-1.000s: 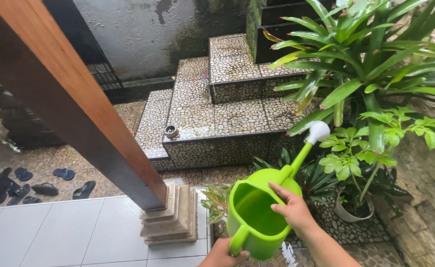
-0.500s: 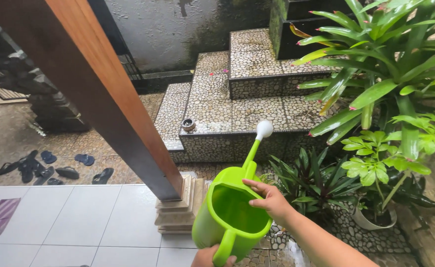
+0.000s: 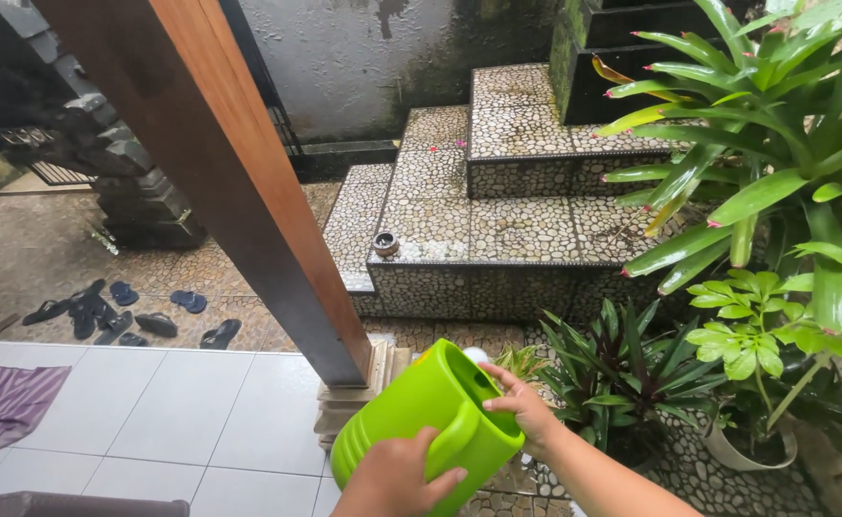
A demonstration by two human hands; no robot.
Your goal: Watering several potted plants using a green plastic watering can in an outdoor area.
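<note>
head view: the left hand [image 3: 397, 479] is closed around the handle of a bright green plastic watering can [image 3: 421, 416], tipped forward low beside the slanted wooden post [image 3: 239, 182]. the right hand [image 3: 526, 407] grips the can's rim at its top opening. small dark-leaved plants [image 3: 622, 369] stand just beyond, before pebbled stone steps [image 3: 498, 206].

White floor tiles [image 3: 153, 421] are met by wet pebble paving [image 3: 47, 258], where dark sandals [image 3: 124, 316] are scattered. Pebble-clad steps [image 3: 498, 201] are set against a stained grey wall [image 3: 364, 57]. A slanted wooden post [image 3: 229, 172] is seen beside leafy green plants [image 3: 766, 182].
</note>
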